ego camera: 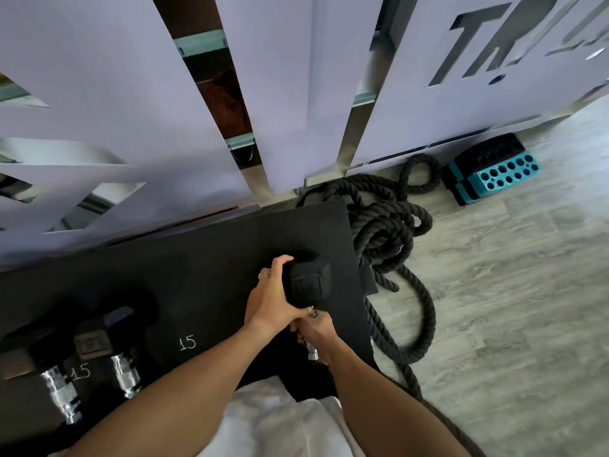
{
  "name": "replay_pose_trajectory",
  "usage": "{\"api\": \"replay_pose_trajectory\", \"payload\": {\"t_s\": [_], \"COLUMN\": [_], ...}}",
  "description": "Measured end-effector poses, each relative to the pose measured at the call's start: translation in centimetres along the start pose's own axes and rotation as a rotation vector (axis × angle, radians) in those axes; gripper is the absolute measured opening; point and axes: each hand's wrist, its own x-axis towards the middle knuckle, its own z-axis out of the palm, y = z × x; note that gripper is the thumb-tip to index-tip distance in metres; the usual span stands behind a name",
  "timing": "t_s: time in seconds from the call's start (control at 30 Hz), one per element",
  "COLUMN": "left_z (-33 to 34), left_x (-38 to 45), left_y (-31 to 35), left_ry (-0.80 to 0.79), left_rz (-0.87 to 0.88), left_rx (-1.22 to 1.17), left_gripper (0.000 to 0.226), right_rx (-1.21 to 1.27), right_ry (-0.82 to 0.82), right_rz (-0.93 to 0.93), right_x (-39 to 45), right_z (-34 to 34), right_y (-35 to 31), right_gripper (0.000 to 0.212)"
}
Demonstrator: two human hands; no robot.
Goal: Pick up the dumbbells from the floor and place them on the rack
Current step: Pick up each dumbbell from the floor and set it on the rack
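Observation:
A black hex dumbbell (308, 282) with a chrome handle is over the right end of the black rack shelf (204, 268). My left hand (273, 298) cups its far head from the left, fingers curled over the top. My right hand (314, 334) grips the chrome handle just behind that head. The near head is hidden below my arms. Two more dumbbells lie on the shelf at the left: one (105, 334) with "15" on its head and one (39, 357) at the frame edge. Chalked "15" marks (188, 343) sit on the shelf.
A coiled black battle rope (395, 245) lies on the grey floor just right of the shelf. A teal and black perforated block (494, 173) rests by the wall further right. White slatted panels (280, 94) rise directly behind the shelf.

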Motion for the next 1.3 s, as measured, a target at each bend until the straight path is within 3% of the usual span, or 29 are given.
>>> {"api": "replay_pose_trajectory", "payload": {"t_s": [0.27,0.37,0.47,0.63,0.83,0.97,1.1,1.3], "left_z": [-1.9,-2.5,-3.4,-4.3,-3.8,-1.8,1.6,9.3], "left_x": [-0.5,-1.1,-2.1,-5.3,-9.1,-11.6,-14.9,-23.9], "left_y": [-1.9,-2.7,-4.2,-7.3,-10.8,-11.4,-10.1,-9.2], "left_ry": [-0.113,-0.184,-0.261,-0.372,-0.528,-0.616,-0.702,-0.843], "left_rz": [0.050,0.078,0.102,0.118,0.133,0.190,0.310,0.593], "left_rx": [-0.002,-0.024,-0.014,0.072,0.215,0.336,0.458,0.690], "left_gripper": [0.109,0.115,0.118,0.099,0.052,0.038,0.028,0.019], "right_rx": [-0.008,-0.064,-0.171,-0.311,-0.516,-0.408,-0.159,0.248], "right_ry": [0.002,0.130,0.321,0.530,0.778,0.641,0.498,0.664], "right_rz": [-0.043,-0.103,-0.180,-0.330,-0.479,-0.361,-0.153,0.045], "right_x": [-0.3,-1.3,-3.6,-6.7,-9.9,-13.5,-17.2,-23.7], "right_z": [0.8,1.4,2.7,5.1,7.0,7.6,7.8,10.9], "right_y": [1.4,2.2,4.1,8.3,14.0,18.6,24.2,37.3], "right_gripper": [0.010,0.026,0.028,0.065,0.058,0.036,0.029,0.026]}}
